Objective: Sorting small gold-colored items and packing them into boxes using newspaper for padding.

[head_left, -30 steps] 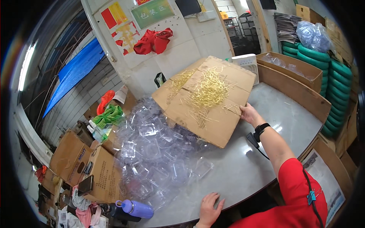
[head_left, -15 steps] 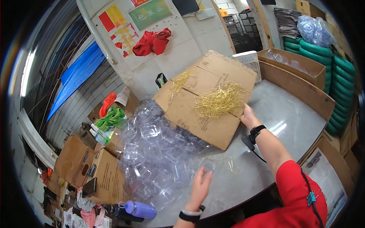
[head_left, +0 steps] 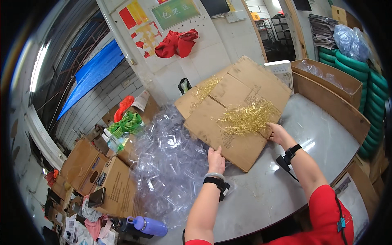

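Note:
A large brown cardboard sheet (head_left: pixel 241 149) leans tilted over the table, with a clump of gold shredded filler (head_left: pixel 249 118) lying on its face. More gold strands show on its far left flap. My right hand (head_left: pixel 279 135) is closed on the sheet's right edge, beside the clump. At its near left edge my left hand (head_left: pixel 216 161) grips the cardboard, the thumb on top and the other fingers mostly hidden. Left of the sheet, and partly under it, spreads a big heap of clear plastic packages (head_left: pixel 163 163).
A grey tabletop (head_left: pixel 261 200) carries a few loose gold strands. The purple bottle (head_left: pixel 150 226) lies at the near left edge. Cardboard boxes (head_left: pixel 118 185) stand on the left. At the back right are a white slotted device (head_left: pixel 281 73) and a long open box (head_left: pixel 326 92).
My left hand has moved up from above the table and taken hold of the cardboard's near left edge. My right hand keeps its grip. The whole view has shifted slightly.

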